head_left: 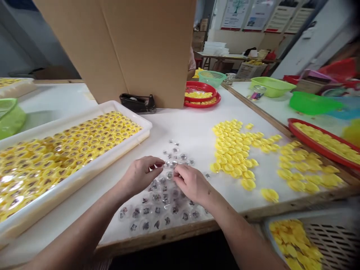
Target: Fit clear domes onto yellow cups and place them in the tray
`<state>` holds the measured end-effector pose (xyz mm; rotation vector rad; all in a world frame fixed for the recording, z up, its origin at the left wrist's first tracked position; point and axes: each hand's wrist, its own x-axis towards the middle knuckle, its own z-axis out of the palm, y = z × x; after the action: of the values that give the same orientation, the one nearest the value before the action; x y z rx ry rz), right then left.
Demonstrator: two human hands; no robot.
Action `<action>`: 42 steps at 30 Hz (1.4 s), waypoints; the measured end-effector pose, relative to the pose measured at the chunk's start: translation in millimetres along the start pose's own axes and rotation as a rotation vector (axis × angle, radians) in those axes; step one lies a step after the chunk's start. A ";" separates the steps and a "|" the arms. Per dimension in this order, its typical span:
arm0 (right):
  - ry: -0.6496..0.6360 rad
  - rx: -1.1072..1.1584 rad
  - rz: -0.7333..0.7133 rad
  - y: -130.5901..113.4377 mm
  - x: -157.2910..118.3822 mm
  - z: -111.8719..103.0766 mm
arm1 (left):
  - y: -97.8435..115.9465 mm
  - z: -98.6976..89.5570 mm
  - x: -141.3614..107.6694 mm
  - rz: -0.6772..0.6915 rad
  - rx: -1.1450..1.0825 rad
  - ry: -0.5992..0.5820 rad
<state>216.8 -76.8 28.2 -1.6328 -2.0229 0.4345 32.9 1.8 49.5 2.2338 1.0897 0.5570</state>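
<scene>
While leaning over the white tabletop [180,123], brings left hand [142,174] and right hand [191,183] close together among the clear discs [145,225], likely for fine fingertip control. Curls left fingers toward the thumb; bends right ones into a near pinch. Cannot tell whether either grips a disc: too small, partly hidden. Has the clear discs, dark-marked at centre, spread loosely around and below both hands, probably for picking singly. Has loose yellow pieces [232,150] heaped to the right, seemingly for a short reach. Has the long white tray [144,131] slanted along the left, packed with dark-centred yellow items [98,133], apparently contained by its walls. Has the black tape dispenser [137,103] farther back, by upright cardboard [149,48], well outside the working patch.
</scene>
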 end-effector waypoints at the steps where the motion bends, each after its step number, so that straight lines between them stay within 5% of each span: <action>1: 0.042 0.075 0.040 1.5 -7.3 -2.6 | 6.3 5.3 9.3 0.000 -0.012 -0.003; 5: 0.316 0.542 0.271 19.3 -43.0 -8.5 | 38.4 40.0 46.7 0.078 0.003 -0.125; 9: 0.599 0.700 0.413 47.9 -74.1 -14.4 | 68.9 98.8 72.6 0.170 0.168 -0.207; 13: 0.700 0.679 0.488 68.7 -90.4 -23.1 | 86.3 151.8 86.5 0.178 0.249 -0.186; 16: 0.703 0.716 0.524 73.6 -93.9 -29.0 | 91.8 164.7 91.1 0.173 0.249 -0.169; 21: 0.698 0.880 0.486 67.4 -89.1 -37.0 | 92.7 131.4 79.5 0.148 0.154 -0.184; 24: 0.690 0.913 0.425 57.9 -82.4 -37.2 | 83.9 100.6 58.5 0.066 -0.124 -0.268; 30: 0.692 0.491 0.180 26.5 -57.4 -22.0 | 51.6 68.8 11.0 -0.101 -0.749 -0.319; 36: 0.449 0.280 -0.253 -5.7 -29.2 -13.5 | 23.2 48.9 -13.0 -0.206 -1.268 -0.242; 42: 0.254 0.330 -0.299 -17.1 -14.8 -9.7 | -3.6 32.7 -24.1 -0.190 -1.319 -0.205</action>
<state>210.7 -95.8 42.7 -1.1085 -1.8485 0.4023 36.2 -26.4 20.1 0.9877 0.5109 0.6606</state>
